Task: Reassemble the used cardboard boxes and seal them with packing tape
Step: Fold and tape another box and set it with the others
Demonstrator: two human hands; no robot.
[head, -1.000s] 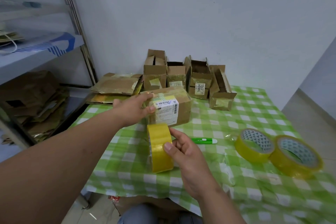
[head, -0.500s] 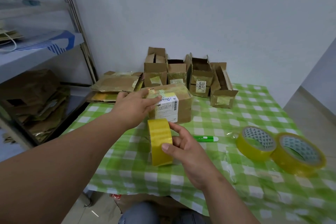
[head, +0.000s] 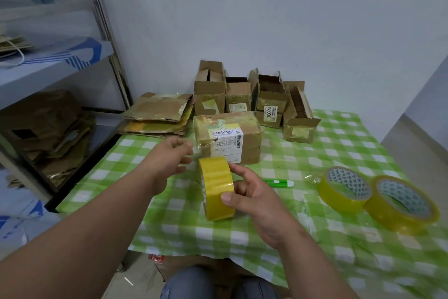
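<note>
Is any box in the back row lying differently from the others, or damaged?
Yes. The rightmost box of the back row lies tipped on its side, its open mouth facing left, while the other three stand upright with flaps open. No clear damage shows.

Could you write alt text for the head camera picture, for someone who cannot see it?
A person's right hand holds a yellow tape roll upright above a green checked table, while the left hand hovers beside a closed, labelled cardboard box. Open boxes line the wall behind, flattened cardboard lies at left, and two more tape rolls sit at right.
</note>
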